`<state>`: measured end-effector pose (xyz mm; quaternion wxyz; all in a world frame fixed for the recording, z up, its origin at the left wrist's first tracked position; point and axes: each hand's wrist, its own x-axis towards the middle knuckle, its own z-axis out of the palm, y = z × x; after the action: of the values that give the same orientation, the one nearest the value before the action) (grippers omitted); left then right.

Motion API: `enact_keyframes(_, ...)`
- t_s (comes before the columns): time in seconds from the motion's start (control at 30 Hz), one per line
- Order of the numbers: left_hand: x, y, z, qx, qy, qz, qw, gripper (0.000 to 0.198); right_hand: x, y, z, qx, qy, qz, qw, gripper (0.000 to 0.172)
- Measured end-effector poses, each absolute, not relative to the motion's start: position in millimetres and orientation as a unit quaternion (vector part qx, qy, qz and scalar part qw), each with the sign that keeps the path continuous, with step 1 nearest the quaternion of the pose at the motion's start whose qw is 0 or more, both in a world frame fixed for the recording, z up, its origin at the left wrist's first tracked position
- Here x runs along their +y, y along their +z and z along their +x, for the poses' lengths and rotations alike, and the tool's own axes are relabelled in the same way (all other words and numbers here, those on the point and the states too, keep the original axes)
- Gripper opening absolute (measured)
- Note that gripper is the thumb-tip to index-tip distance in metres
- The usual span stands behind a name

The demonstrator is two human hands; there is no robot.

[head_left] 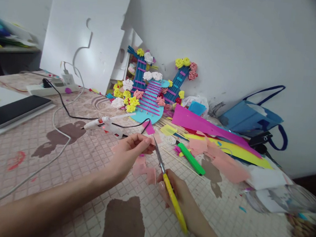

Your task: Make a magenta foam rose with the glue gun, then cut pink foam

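Note:
Near the middle of the table, my left hand [133, 149] pinches a small piece of pink paper [157, 138] between thumb and fingers. My right hand [176, 190] is closed around the yellow handles of a pair of scissors [161, 164]. The blades point up and away from me, and their tips meet the pink paper at my left fingertips. Below the blades lie several pink paper squares [140, 167]. A white glue gun [107, 126] rests just beyond my left hand. A green cutter knife [191, 158] lies to the right of the scissors.
Paper-flower decorations with blue and purple strips [151, 99] lean against the wall. Magenta sheets [212, 128] and pink sheets [226, 161] spread to the right, before a blue bag [249, 115]. At left are a phone [15, 110], a power strip [50, 90] and a white cable [57, 157].

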<state>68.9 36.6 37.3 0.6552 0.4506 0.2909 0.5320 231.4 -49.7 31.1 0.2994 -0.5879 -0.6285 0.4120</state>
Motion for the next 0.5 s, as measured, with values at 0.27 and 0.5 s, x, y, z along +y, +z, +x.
enact_keyframes(0.27, 36.0, 38.3, 68.0, 0.301, 0.532, 0.444, 0.655, 0.019, -50.0, 33.3, 230.4, -0.629, 0.411, -0.592, 0.293, 0.024)
enact_keyframes(0.5, 35.8, 37.8, 67.7, 0.301, 0.527, 0.441, 0.661, 0.020, -50.1, 32.5, 229.2, -0.623, 0.407, -0.597, 0.298, 0.022)
